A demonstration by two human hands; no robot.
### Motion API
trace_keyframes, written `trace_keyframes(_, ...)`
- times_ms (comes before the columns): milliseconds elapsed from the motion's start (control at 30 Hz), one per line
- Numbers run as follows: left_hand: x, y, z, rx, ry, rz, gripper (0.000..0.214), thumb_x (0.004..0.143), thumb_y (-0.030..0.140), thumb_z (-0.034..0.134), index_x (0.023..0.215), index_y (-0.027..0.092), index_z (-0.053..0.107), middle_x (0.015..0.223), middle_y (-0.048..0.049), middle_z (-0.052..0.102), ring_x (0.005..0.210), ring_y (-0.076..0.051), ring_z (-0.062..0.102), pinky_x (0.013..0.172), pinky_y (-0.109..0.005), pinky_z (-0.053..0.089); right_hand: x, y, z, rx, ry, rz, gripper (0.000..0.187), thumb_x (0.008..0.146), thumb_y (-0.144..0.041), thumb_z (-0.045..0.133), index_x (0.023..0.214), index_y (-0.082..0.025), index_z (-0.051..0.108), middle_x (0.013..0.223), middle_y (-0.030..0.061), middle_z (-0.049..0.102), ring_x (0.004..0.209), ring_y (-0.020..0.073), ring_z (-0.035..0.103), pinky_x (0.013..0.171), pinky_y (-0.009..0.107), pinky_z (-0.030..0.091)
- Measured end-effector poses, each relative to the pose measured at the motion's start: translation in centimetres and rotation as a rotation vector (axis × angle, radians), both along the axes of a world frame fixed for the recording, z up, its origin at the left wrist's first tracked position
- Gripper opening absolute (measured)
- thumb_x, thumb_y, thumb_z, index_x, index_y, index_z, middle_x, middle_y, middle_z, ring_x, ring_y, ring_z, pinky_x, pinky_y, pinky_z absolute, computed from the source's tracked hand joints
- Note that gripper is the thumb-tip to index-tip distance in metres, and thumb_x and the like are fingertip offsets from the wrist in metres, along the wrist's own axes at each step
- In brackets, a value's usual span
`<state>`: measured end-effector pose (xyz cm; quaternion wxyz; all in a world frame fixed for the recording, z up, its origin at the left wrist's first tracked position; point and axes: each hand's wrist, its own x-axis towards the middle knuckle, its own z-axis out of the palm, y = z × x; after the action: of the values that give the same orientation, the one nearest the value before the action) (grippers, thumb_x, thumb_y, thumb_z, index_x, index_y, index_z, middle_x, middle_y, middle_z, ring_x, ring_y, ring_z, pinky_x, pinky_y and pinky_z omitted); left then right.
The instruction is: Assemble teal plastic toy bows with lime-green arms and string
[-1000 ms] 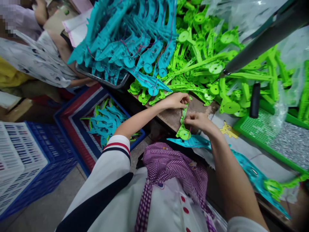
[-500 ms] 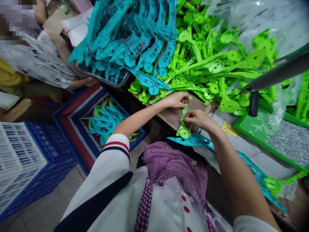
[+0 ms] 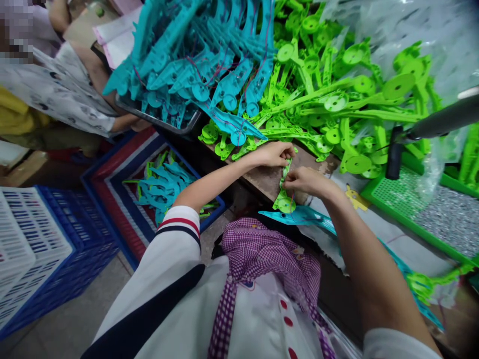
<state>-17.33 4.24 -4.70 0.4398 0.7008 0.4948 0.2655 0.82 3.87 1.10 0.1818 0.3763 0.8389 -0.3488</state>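
My left hand (image 3: 274,153) and my right hand (image 3: 307,180) both pinch a small green plastic part (image 3: 285,195) at the near edge of a brown workbench (image 3: 267,178). The part has a round disc at its lower end and thin wires hang from it. Just below it lies a long teal plastic part (image 3: 299,217). A big heap of green plastic parts (image 3: 333,94) rises right behind my hands.
A metal tray of teal parts (image 3: 202,65) stands at the back left. A red and blue crate (image 3: 130,169) on the floor holds more teal parts. Blue and white crates (image 3: 45,244) stand at left. A green mesh tray (image 3: 419,209) and a dark tool (image 3: 394,152) are at right. Another person (image 3: 56,89) sits at upper left.
Both hands stay pinched on the green part with only slight finger motion. The grey bar and dark tool at right have swung down and to the right.
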Motion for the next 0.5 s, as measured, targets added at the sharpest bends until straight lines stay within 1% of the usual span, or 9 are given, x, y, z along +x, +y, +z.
trace_keyframes(67,-0.1,0.2,-0.2,0.008,-0.015,-0.001,0.03,0.072,0.003,0.065,0.101,0.013,0.065,0.1,-0.005,0.072,0.088,-0.013,0.065,0.083,-0.028,0.053,0.8,0.2,-0.4,-0.074,0.103,-0.033,0.022,0.078,-0.038,0.063,0.066,-0.019,0.065,0.062,0.0011,0.064,0.06,0.0143,0.053,0.059,0.028,0.032)
trace_keyframes(167,-0.3,0.2,-0.4,0.009,-0.044,-0.012,0.03,0.074,0.003,0.066,0.102,0.013,0.066,0.101,-0.0063,0.073,0.088,-0.015,0.066,0.083,-0.03,0.054,2.1,-0.3,-1.2,-0.126,0.238,-0.177,0.028,0.076,-0.046,0.064,0.071,-0.018,0.066,0.066,0.0029,0.067,0.061,0.015,0.056,0.059,0.027,0.035)
trace_keyframes(233,-0.3,-0.6,-0.3,0.034,-0.071,0.014,0.03,0.076,0.005,0.067,0.105,0.013,0.066,0.105,-0.0078,0.072,0.092,-0.016,0.067,0.085,-0.032,0.055,2.7,-1.0,-1.7,-0.134,0.285,-0.278,0.032,0.075,-0.05,0.064,0.073,-0.018,0.066,0.064,0.0034,0.066,0.06,0.0152,0.056,0.058,0.027,0.036)
trace_keyframes(267,-0.2,-1.5,-0.3,0.076,-0.083,0.055,0.03,0.078,0.006,0.067,0.107,0.014,0.066,0.109,-0.0089,0.072,0.096,-0.017,0.067,0.087,-0.033,0.055,2.8,-1.4,-1.9,-0.143,0.304,-0.317,0.035,0.075,-0.053,0.064,0.074,-0.018,0.065,0.062,0.0032,0.065,0.058,0.0151,0.055,0.057,0.027,0.036)
trace_keyframes(333,0.1,-4.0,-0.2,0.217,-0.085,0.184,0.029,0.083,0.009,0.067,0.111,0.015,0.066,0.118,-0.011,0.069,0.109,-0.02,0.065,0.095,-0.037,0.054,2.9,-1.8,-2.2,-0.17,0.337,-0.365,0.04,0.075,-0.058,0.065,0.075,-0.018,0.065,0.06,0.0027,0.064,0.056,0.0147,0.054,0.055,0.027,0.036)
trace_keyframes(400,0.6,-7.1,-0.2,0.373,-0.031,0.282,0.024,0.088,0.014,0.067,0.111,0.017,0.068,0.124,-0.0112,0.066,0.12,-0.022,0.061,0.104,-0.043,0.051,2.8,-1.8,-2.3,-0.191,0.348,-0.358,0.042,0.075,-0.06,0.065,0.074,-0.018,0.064,0.059,0.0022,0.063,0.054,0.014,0.053,0.055,0.026,0.036)
trace_keyframes(433,0.9,-8.6,-0.2,0.424,-0.002,0.309,0.021,0.09,0.017,0.067,0.11,0.018,0.07,0.125,-0.0111,0.065,0.122,-0.022,0.06,0.105,-0.045,0.05,2.7,-1.7,-2.2,-0.186,0.344,-0.342,0.041,0.075,-0.059,0.066,0.073,-0.018,0.064,0.06,0.002,0.063,0.055,0.0139,0.053,0.055,0.026,0.037)
trace_keyframes(500,1.5,-11.0,-0.4,0.485,0.05,0.31,0.016,0.092,0.022,0.066,0.107,0.021,0.072,0.125,-0.0104,0.065,0.121,-0.023,0.061,0.105,-0.047,0.05,2.6,-1.6,-1.9,-0.139,0.312,-0.304,0.035,0.077,-0.052,0.066,0.072,-0.018,0.065,0.061,0.0019,0.064,0.058,0.0142,0.055,0.057,0.026,0.037)
